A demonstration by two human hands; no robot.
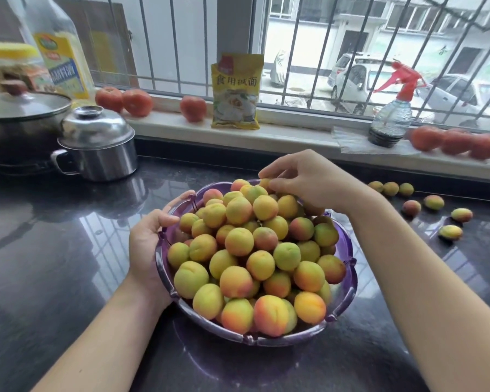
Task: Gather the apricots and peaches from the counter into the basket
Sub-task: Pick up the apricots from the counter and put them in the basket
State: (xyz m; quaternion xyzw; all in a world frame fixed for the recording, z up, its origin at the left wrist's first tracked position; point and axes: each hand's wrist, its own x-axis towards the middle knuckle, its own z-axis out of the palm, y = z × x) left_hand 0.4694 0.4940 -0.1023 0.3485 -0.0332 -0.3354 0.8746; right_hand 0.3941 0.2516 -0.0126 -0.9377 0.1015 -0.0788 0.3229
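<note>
Left hand (149, 244): my fingers grasp the basket (348, 244) rim.
Right hand (303, 181): fingers pinch one apricot (266, 183).
Risk: heap beneath my fingers is full; released fruit may roll onto the worktop (54, 264).

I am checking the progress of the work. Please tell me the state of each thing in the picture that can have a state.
basket: heaped full with fruit
left hand: grips the basket rim
right hand: pinches a fruit at the far rim
loose fruits: seven lying on the counter, not gathered
steel pot: lid on
black pan: lid on
spray bottle: upright, part full
yellow packet: upright
</note>
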